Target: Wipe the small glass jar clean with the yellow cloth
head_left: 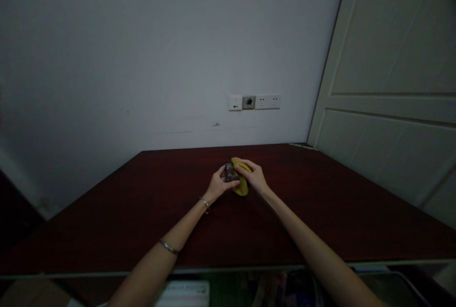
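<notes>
Above the middle of the dark red table, my left hand [217, 186] grips a small dark brown object [231, 173] with a shiny surface. Its exact kind is too small and dim to make out. My right hand [254, 176] is closed on a yellow cloth [242, 187], which hangs below the fingers and presses against the right side of the brown object. Both hands are close together, with the two things touching between them. A bracelet sits on the left wrist and another band is higher on that forearm.
The dark red table [142, 212] reaches back to a pale wall [178, 51] with a row of sockets [268, 102]. A white panelled door [388, 131] stands at the right. Below the table's front edge, a white box [183, 293] and other items show.
</notes>
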Demonstrator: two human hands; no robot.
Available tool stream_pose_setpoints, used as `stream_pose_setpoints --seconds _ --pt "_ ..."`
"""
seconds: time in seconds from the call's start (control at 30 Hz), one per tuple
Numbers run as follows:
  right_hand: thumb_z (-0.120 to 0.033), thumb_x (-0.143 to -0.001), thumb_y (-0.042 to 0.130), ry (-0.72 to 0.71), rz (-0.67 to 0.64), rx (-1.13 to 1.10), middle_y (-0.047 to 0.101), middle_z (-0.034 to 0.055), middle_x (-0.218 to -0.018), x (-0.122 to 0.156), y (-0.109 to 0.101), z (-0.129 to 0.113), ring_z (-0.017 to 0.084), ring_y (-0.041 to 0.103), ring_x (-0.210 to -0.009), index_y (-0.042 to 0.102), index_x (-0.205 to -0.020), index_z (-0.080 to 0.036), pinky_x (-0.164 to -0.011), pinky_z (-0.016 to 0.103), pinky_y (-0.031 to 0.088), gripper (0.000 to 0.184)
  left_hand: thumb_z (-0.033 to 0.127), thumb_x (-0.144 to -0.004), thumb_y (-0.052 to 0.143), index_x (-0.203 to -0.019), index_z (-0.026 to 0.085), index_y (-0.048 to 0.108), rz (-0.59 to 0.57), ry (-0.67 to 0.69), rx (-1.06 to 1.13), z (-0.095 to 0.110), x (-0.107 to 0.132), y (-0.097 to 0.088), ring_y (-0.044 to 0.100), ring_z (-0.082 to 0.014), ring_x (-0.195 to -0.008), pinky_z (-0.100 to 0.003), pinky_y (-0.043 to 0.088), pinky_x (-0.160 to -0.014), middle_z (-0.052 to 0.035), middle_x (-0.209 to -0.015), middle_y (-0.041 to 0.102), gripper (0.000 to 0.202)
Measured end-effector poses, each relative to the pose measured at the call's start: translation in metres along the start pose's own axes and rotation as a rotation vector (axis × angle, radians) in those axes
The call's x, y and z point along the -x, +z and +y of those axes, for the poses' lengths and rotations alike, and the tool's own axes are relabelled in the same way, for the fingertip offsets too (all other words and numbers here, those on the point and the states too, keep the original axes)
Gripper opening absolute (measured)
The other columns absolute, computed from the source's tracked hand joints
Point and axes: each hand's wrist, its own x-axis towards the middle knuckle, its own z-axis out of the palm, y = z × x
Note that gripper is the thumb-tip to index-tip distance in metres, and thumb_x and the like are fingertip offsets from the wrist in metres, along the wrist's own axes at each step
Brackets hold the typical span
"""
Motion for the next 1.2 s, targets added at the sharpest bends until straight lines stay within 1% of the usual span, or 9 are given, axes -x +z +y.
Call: stream_pose_setpoints --seconds 0.23,0.3,0.47,0.53,0.67,0.73,0.9,1.07,1.2 --pt "-0.029 -0.065 0.071 -0.199 -0.127 0.137 0.062 0.0062 -0.115 0.006 -0.001 -0.008 0.024 0.053 -0.113 0.071 -0.083 -0.023 -0.102 0.04 0.037 0.019 0.03 -0.056 0.078 -0.111 0.01 0.053 0.029 0.036 -0.081 -0.003 -0.001 -0.003 0.06 -0.0212 -0.095 -0.034 0.048 -0.086 -0.0125 -0.109 0.062 0.064" --pt "-0.031 -0.065 0.071 -0.148 -0.1 0.126 0.063 0.0067 -0.114 0.004 -0.002 -0.006 0.024 0.055 -0.111 0.071 -0.085 -0.023 -0.101 0.041 0.038 0.022 0.031 -0.056 0.078 -0.111 0.011 0.053 0.016 0.038 -0.124 -0.004 -0.001 -0.004 0.061 -0.0213 -0.094 -0.034 0.048 -0.085 -0.0117 -0.108 0.062 0.064" --pt "-0.037 -0.061 0.072 0.06 0.007 0.057 0.068 0.0099 -0.102 -0.004 -0.004 0.002 0.026 0.063 -0.096 0.071 -0.089 -0.018 -0.091 0.044 0.046 0.034 0.031 -0.056 0.078 -0.113 0.012 0.052 -0.03 0.041 -0.178 -0.008 0.0 -0.005 0.061 -0.0214 -0.091 -0.034 0.049 -0.082 -0.0112 -0.105 0.063 0.065" --pt "-0.036 -0.06 0.073 0.034 -0.017 0.058 0.067 0.0094 -0.105 -0.003 -0.005 0.002 0.026 0.061 -0.1 0.071 -0.088 -0.019 -0.094 0.044 0.044 0.032 0.031 -0.056 0.079 -0.113 0.013 0.053 -0.013 0.052 -0.206 -0.01 -0.001 -0.005 0.061 -0.0219 -0.092 -0.034 0.049 -0.083 -0.0111 -0.105 0.063 0.065" --pt "-0.031 -0.061 0.073 -0.131 -0.152 0.11 0.064 0.0067 -0.113 0.003 -0.004 -0.004 0.025 0.053 -0.114 0.072 -0.082 -0.022 -0.102 0.043 0.036 0.023 0.031 -0.056 0.078 -0.113 0.013 0.055 0.036 0.07 -0.258 -0.012 -0.003 -0.006 0.06 -0.0226 -0.094 -0.035 0.048 -0.085 -0.0105 -0.104 0.064 0.064" --pt "-0.029 -0.061 0.073 -0.165 -0.187 0.123 0.063 0.0057 -0.114 0.005 -0.003 -0.007 0.024 0.052 -0.115 0.072 -0.081 -0.023 -0.103 0.043 0.035 0.021 0.032 -0.057 0.077 -0.113 0.013 0.055 0.053 0.076 -0.285 -0.013 -0.003 -0.007 0.06 -0.0227 -0.093 -0.035 0.047 -0.085 -0.0101 -0.103 0.064 0.064" --pt "-0.031 -0.062 0.072 -0.044 -0.12 0.061 0.062 0.0082 -0.115 0.002 -0.001 0.0 0.025 0.058 -0.108 0.072 -0.083 -0.021 -0.098 0.041 0.041 0.023 0.032 -0.056 0.078 -0.114 0.013 0.055 0.043 0.089 -0.338 -0.01 -0.001 -0.009 0.059 -0.0235 -0.095 -0.036 0.046 -0.087 -0.0097 -0.105 0.064 0.065" --pt "-0.036 -0.059 0.073 0.058 -0.007 0.05 0.068 0.0085 -0.104 -0.003 -0.003 0.007 0.025 0.062 -0.098 0.071 -0.086 -0.019 -0.092 0.042 0.045 0.032 0.026 -0.049 0.082 -0.112 0.014 0.057 0.029 0.056 -0.251 -0.008 0.001 -0.005 0.059 -0.0237 -0.097 -0.037 0.045 -0.09 -0.0084 -0.106 0.064 0.069" --pt "-0.033 -0.061 0.072 0.005 -0.082 0.042 0.064 0.0086 -0.112 0.001 -0.004 0.002 0.025 0.06 -0.104 0.071 -0.085 -0.02 -0.095 0.041 0.043 0.027 0.023 -0.047 0.082 -0.11 0.015 0.058 0.056 0.037 -0.164 -0.009 0.0 -0.001 0.059 -0.0239 -0.097 -0.038 0.045 -0.091 -0.0084 -0.103 0.065 0.068"
